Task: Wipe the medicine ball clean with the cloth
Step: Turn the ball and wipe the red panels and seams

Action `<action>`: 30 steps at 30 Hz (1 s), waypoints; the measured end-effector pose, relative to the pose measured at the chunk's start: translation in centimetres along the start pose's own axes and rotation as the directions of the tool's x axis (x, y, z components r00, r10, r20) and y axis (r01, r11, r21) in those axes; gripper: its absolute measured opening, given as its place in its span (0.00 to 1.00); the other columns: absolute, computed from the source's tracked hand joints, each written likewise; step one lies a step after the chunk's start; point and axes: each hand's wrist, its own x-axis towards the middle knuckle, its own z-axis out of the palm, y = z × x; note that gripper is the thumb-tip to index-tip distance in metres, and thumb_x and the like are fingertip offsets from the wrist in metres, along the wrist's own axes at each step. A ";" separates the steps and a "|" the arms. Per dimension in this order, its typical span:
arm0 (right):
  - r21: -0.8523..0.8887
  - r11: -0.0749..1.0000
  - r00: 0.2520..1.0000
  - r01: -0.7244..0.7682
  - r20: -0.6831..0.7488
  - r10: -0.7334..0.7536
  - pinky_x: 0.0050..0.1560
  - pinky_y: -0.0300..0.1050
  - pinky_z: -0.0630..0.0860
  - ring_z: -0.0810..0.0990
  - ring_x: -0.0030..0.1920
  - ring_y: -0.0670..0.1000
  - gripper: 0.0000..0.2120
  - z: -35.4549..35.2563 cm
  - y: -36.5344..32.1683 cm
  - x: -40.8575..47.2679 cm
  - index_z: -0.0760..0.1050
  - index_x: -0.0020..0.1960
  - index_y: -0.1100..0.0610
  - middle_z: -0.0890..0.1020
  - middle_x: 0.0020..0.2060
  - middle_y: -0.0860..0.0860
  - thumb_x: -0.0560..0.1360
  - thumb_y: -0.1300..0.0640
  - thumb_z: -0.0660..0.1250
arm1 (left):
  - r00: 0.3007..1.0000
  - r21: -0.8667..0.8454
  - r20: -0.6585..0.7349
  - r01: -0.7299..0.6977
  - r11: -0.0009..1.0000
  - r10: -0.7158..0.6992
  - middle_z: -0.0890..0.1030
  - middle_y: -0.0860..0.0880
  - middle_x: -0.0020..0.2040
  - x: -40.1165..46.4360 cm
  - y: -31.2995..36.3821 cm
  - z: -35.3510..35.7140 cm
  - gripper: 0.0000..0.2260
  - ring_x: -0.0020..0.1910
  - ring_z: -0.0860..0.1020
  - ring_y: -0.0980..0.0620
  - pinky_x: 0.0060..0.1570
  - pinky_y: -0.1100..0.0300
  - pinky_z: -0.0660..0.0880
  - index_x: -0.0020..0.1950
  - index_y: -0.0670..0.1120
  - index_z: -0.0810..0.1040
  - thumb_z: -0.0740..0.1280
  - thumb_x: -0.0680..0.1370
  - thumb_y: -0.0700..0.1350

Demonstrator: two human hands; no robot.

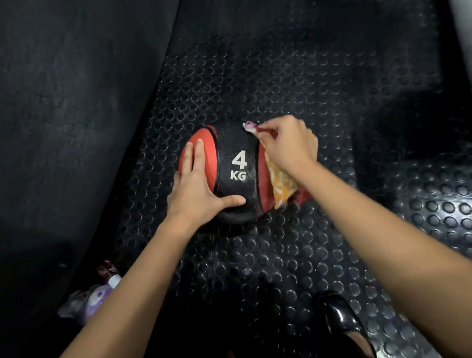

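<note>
- We have the ball (229, 173) sitting on the studded mat (285, 257), its black band with the white "4 KG" turned up toward us
- Our left hand (197, 185) lies flat on the ball's red left panel, fingers straight and spread, thumb stretched across the band just below the lettering; it steadies the ball and grips nothing
- Our right hand (290, 144) is on the ball's right side, fingers curled around the cloth (279, 182); a corner of the cloth pokes out above the ball's upper right edge, and the orange part hangs down the ball's right flank under the wrist
- The step in hand looks like wiping the right red panel, and we judge much of the surface is still to be covered
- To do it well, we press down with the left palm so the ball cannot roll away from the stroke
- We bunch the loose cloth under the fingers, so a full pad rubs rather than one corner
- We work in overlapping strokes from the band outward, then turn the ball to bring the underside up
- A small purple bottle (86, 302) lies well below and left of the ball
</note>
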 end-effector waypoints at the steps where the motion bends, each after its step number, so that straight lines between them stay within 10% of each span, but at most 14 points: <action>1: 0.002 1.000 1.000 -0.023 0.016 0.023 0.51 0.44 0.71 0.78 0.55 0.51 0.10 -0.1 0.0 0.8 0.79 0.57 0.43 0.81 0.55 0.45 0.77 0.50 0.64 | 1.000 0.003 0.002 0.003 1.000 -0.003 0.38 0.60 0.77 0.0 0.1 0.0 0.62 0.76 0.55 0.42 0.67 0.37 0.63 0.77 0.58 0.37 0.78 0.57 0.64; 9: -0.003 0.971 0.958 0.238 -0.165 -0.235 0.37 0.46 0.72 0.80 0.39 0.55 0.10 1.5 -0.3 -6.3 0.81 0.56 0.47 0.78 0.46 0.47 0.76 0.53 0.65 | 1.000 0.012 0.009 0.029 1.000 -0.029 0.39 0.58 0.78 1.0 0.6 -0.6 0.62 0.76 0.57 0.42 0.68 0.40 0.61 0.77 0.57 0.37 0.77 0.57 0.65; 30: -0.028 0.954 0.908 0.297 -0.302 -0.291 0.26 0.38 0.68 0.79 0.31 0.50 0.09 3.7 1.4 -8.1 0.82 0.52 0.51 0.79 0.43 0.48 0.72 0.57 0.68 | 0.998 -0.030 -0.008 0.054 0.998 -0.055 0.42 0.55 0.79 1.2 0.9 -0.9 0.61 0.76 0.56 0.44 0.69 0.42 0.60 0.78 0.55 0.39 0.77 0.58 0.65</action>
